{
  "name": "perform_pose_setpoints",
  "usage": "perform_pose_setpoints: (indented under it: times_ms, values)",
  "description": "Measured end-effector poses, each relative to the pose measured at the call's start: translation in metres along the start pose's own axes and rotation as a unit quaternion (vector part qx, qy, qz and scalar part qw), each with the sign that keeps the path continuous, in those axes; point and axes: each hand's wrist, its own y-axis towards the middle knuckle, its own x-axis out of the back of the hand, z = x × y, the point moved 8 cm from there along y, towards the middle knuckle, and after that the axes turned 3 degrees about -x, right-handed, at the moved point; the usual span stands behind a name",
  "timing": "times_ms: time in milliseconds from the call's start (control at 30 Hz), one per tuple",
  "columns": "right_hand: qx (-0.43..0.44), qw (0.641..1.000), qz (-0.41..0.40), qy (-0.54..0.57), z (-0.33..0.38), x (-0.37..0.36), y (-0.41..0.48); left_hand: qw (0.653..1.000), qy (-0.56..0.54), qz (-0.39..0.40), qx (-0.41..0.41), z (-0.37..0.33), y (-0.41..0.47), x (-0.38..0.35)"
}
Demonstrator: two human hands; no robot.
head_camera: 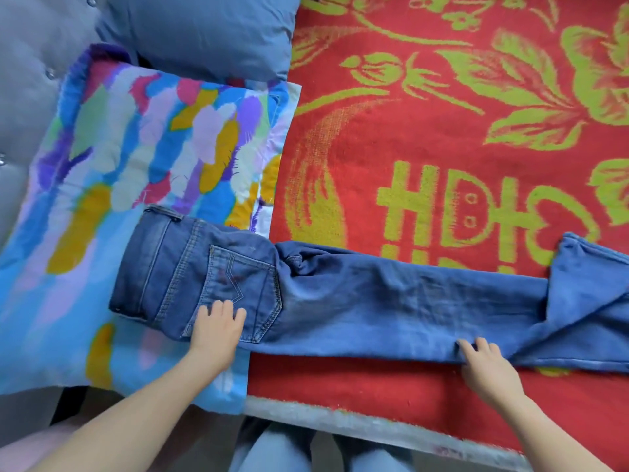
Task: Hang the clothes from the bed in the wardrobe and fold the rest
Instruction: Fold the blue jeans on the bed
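Where the jeans lie: the jeans (374,301) stretch flat across the bed (340,419), doubled lengthwise with one leg over the other, waistband to the left, hems to the right.
Waist end: rests on a multicoloured cushion (136,148), with the back pocket (238,284) facing up.
Leg end: lies over a red blanket (408,131) with a green flower pattern; near the right edge of the view the lower legs are turned back on themselves in a loose fold.
Left hand: the left hand (214,332) lies palm down on the jeans at the lower corner of the back pocket, its fingers (221,308) straight and slightly spread on the denim.
Right hand: the right hand (483,366) sits at the near edge of the legs, just before the fold. Its fingers (481,344) rest bent on top of the cloth, close together. The thumb is out of sight, so I cannot tell whether they pinch the edge.
Behind the cushion: a grey-blue pillow (204,28) beside a grey buttoned headboard (27,63).
Bottom of view: the person's knees in pale blue trousers (272,451), close to the bed's edge.
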Motion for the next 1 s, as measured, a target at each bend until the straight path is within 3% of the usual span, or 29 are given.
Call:
perform_pose_setpoints:
  times_ms: [100,167,233,333,567,633,767,833,867,900,1000]
  values:
    - [-0.018,0.999,0.022,0.042,0.003,-0.003,0.001,0.999,-0.023,0.026,-0.02,-0.028,-0.003,0.0]
    - [-0.05,0.995,0.025,0.084,-0.002,0.002,0.002,0.996,-0.049,-0.009,-0.073,-0.057,0.0,0.027]
    - [-0.08,0.991,0.02,0.109,-0.014,0.009,0.003,0.985,-0.073,-0.103,-0.121,-0.089,0.009,0.061]
    - [-0.16,0.977,-0.012,0.14,-0.061,0.021,0.006,0.975,-0.08,-0.141,-0.151,-0.144,0.033,0.107]
    - [-0.303,0.887,-0.106,0.332,-0.167,0.045,0.047,0.954,-0.137,-0.19,-0.186,-0.252,0.084,0.168]
    - [-0.315,0.873,-0.104,0.357,-0.186,0.046,0.067,0.953,-0.143,-0.181,-0.197,-0.278,0.097,0.175]
    - [-0.26,0.908,-0.089,0.315,-0.189,0.041,0.103,0.956,-0.124,-0.179,-0.198,-0.315,0.123,0.188]
    - [-0.247,0.9,-0.106,0.342,-0.199,0.031,0.107,0.959,-0.122,-0.173,-0.187,-0.329,0.137,0.192]
    - [-0.258,0.864,-0.134,0.412,-0.211,0.026,0.104,0.963,-0.12,-0.16,-0.179,-0.334,0.143,0.193]
    - [-0.287,0.789,-0.176,0.514,-0.23,0.018,0.096,0.968,-0.118,-0.147,-0.167,-0.339,0.149,0.195]
    - [-0.429,0.44,-0.294,0.732,-0.282,-0.032,0.049,0.982,-0.1,-0.086,-0.136,-0.354,0.169,0.185]
